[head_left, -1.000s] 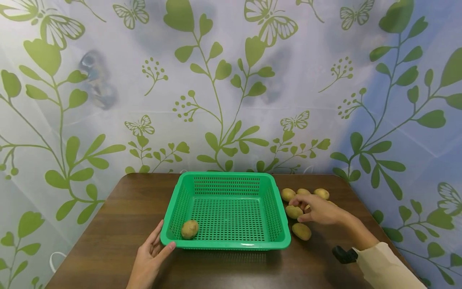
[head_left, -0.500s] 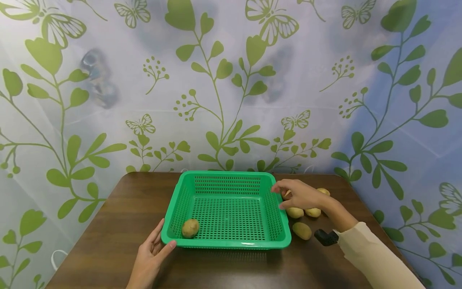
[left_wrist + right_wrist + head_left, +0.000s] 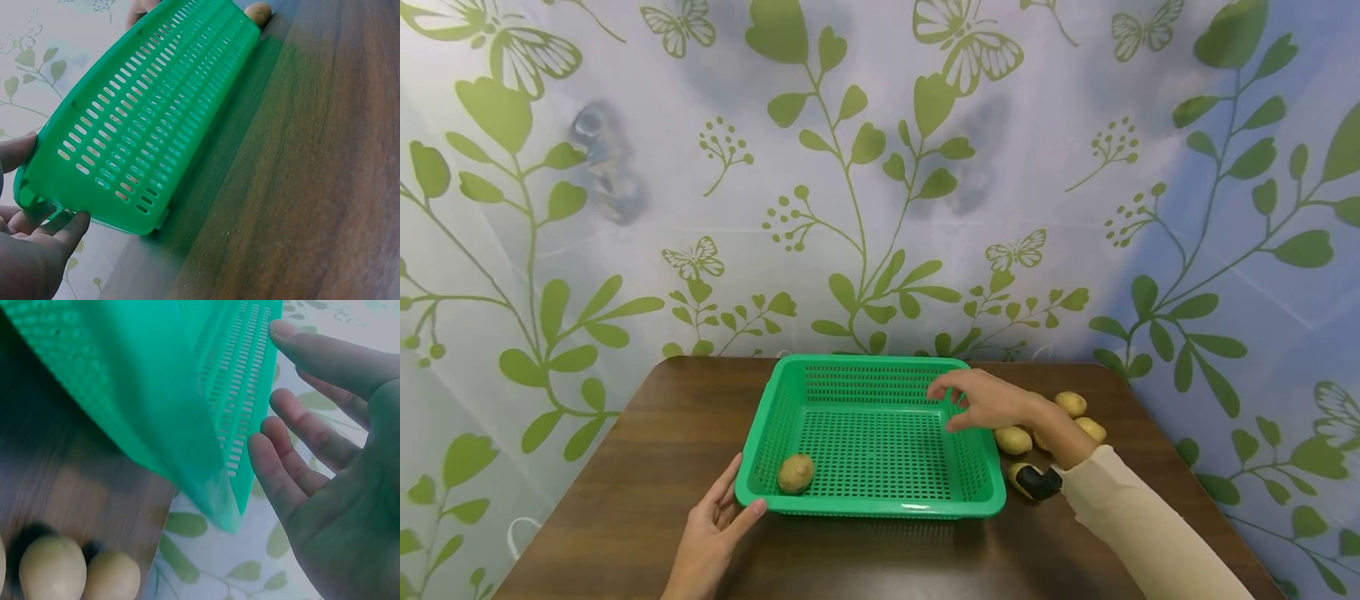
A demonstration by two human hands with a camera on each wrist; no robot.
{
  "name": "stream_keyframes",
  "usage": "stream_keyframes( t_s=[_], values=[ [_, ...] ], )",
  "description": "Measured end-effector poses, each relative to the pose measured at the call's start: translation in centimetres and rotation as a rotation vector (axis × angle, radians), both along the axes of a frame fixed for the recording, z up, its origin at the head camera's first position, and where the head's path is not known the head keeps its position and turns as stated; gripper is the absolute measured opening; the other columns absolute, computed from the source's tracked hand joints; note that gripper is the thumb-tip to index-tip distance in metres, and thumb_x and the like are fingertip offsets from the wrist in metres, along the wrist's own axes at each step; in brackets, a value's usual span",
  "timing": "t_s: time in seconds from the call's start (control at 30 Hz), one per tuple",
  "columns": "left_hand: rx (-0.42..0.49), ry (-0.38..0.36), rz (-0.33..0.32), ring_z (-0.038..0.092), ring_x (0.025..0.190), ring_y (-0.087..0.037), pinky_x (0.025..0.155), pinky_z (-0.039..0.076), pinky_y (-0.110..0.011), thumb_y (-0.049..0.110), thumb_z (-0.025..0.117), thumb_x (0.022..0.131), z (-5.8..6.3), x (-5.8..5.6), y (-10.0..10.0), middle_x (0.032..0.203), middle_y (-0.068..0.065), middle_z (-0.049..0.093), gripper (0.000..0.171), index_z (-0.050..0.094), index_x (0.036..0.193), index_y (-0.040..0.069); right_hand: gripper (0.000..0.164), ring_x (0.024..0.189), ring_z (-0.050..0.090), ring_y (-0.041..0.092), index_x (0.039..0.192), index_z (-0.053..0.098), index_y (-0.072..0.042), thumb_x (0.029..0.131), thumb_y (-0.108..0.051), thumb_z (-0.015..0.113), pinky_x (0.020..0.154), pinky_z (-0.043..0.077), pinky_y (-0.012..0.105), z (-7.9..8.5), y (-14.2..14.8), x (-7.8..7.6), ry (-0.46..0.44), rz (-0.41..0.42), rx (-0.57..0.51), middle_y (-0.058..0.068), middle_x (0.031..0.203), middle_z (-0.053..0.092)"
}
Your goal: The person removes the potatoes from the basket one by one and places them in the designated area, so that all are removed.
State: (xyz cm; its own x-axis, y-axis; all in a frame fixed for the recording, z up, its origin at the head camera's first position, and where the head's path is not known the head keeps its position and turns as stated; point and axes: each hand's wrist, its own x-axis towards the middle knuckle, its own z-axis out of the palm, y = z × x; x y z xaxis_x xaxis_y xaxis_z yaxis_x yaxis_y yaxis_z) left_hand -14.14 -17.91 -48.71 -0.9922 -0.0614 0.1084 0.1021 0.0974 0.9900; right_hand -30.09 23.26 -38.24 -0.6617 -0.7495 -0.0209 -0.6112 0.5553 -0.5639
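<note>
A green perforated plastic basket [image 3: 868, 507] stands on the table with one potato [image 3: 795, 474] in its near left corner. At that corner my left hand [image 3: 711, 529] grips the rim, thumb on top and fingers below, as the left wrist view also shows at the basket wall [image 3: 144, 112]. Over the right side of the basket hovers my right hand [image 3: 988, 400], its fingers loosely bent and apart. Nothing lies between those fingers [image 3: 312, 431] in the right wrist view. Several potatoes [image 3: 1013, 440] lie right of the basket, some partly hidden by the right forearm.
The brown wooden table [image 3: 625, 492] extends on both sides of the basket. A curtain [image 3: 880, 167] with a green leaf and butterfly print hangs behind it. A black strap piece [image 3: 1039, 483] at the right sleeve covers part of one potato.
My right hand has moved left from among the potatoes, over the basket's right rim, to above its inside. The left hand and the basket stay put.
</note>
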Motion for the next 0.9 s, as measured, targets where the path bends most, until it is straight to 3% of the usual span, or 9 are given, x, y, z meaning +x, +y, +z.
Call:
stream_keyframes(
  t_s=[0.2,0.9],
  values=[
    [0.011,0.010,0.003,0.057,0.120,0.000,0.091,0.051,-0.020,0.007,0.070,0.100,-0.1,0.0,0.1,0.153,-0.025,0.044,0.074,0.031,0.162,0.003,0.044,0.108,0.060,0.023,0.133,0.064,-0.013,0.094,-0.020,0.081,0.092,0.054,0.050,-0.4,-1.8,-0.2,0.005,0.021,0.011,0.002,0.129,0.062],
    [0.022,0.020,-0.005,0.056,0.122,-0.001,0.092,0.051,-0.020,0.007,0.071,0.099,-0.1,0.0,0.1,0.154,-0.024,0.044,0.074,0.031,0.162,0.004,0.042,0.108,0.060,0.016,0.133,0.065,-0.020,0.094,-0.023,0.081,0.090,0.052,0.034,-0.7,-7.0,-0.7,0.031,0.100,0.082,-0.005,0.125,0.061]
  ],
)
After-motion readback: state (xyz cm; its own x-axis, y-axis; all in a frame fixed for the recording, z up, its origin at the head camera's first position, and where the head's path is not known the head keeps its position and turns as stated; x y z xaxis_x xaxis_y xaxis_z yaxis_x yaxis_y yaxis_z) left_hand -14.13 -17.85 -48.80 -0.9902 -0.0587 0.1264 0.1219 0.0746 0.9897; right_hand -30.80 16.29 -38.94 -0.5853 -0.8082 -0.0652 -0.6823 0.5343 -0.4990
